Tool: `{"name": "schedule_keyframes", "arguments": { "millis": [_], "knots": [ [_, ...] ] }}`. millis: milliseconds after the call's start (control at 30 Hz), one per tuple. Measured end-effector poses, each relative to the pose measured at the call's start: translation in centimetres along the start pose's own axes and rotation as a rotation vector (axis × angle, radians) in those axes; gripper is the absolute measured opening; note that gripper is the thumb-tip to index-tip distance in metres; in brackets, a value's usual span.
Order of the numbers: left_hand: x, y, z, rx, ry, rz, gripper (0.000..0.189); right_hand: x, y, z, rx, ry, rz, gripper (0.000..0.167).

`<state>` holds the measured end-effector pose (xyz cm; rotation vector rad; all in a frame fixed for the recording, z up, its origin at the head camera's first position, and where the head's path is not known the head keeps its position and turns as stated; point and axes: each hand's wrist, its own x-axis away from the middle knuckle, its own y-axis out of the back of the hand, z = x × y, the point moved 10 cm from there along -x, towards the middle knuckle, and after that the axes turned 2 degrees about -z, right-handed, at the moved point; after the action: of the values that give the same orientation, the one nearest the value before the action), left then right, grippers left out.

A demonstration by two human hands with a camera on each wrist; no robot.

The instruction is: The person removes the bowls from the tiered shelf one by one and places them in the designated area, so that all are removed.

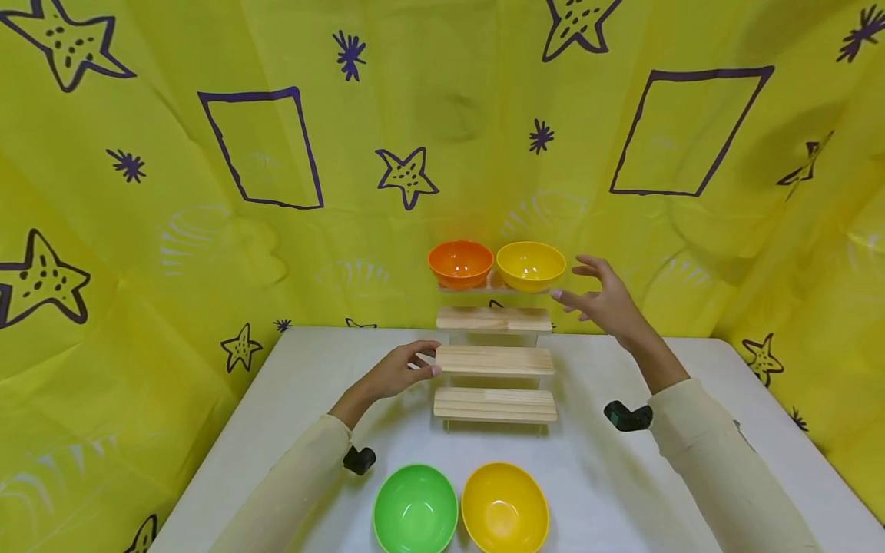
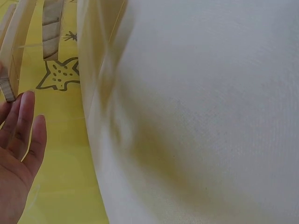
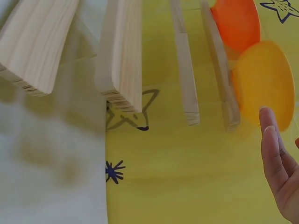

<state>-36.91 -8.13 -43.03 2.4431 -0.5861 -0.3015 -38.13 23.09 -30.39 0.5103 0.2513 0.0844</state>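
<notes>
A stepped wooden rack [image 1: 495, 359] with several planks stands on the table. On its top plank sit an orange bowl [image 1: 461, 265] at left and a yellow bowl [image 1: 531, 266] at right. My left hand [image 1: 396, 371] holds the left end of a middle plank, thumb at the front edge and fingers at the back. My right hand [image 1: 605, 301] is raised just right of the yellow bowl, thumb and fingers spread with nothing between them. Its fingers [image 3: 274, 158] appear close beside the bowl in the right wrist view; whether they touch it is hard to tell there.
Near the table's front edge, a green bowl [image 1: 416, 510] and a second yellow bowl [image 1: 505, 508] stand side by side before the rack. A yellow curtain [image 1: 408, 100] printed with stars hangs behind and around the white table [image 1: 304, 369].
</notes>
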Motion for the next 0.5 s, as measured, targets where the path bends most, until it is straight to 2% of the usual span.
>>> {"name": "schedule_keyframes", "arguments": {
  "millis": [300, 500],
  "knots": [
    [0.0, 0.0, -0.1, 0.003, -0.016, 0.003, 0.055, -2.2, -0.9, 0.4, -0.002, -0.027, 0.021, 0.096],
    [-0.1, 0.0, 0.2, 0.001, 0.002, -0.001, 0.055, -3.2, -1.6, 0.5, 0.004, -0.061, 0.028, 0.103]
  ]
}}
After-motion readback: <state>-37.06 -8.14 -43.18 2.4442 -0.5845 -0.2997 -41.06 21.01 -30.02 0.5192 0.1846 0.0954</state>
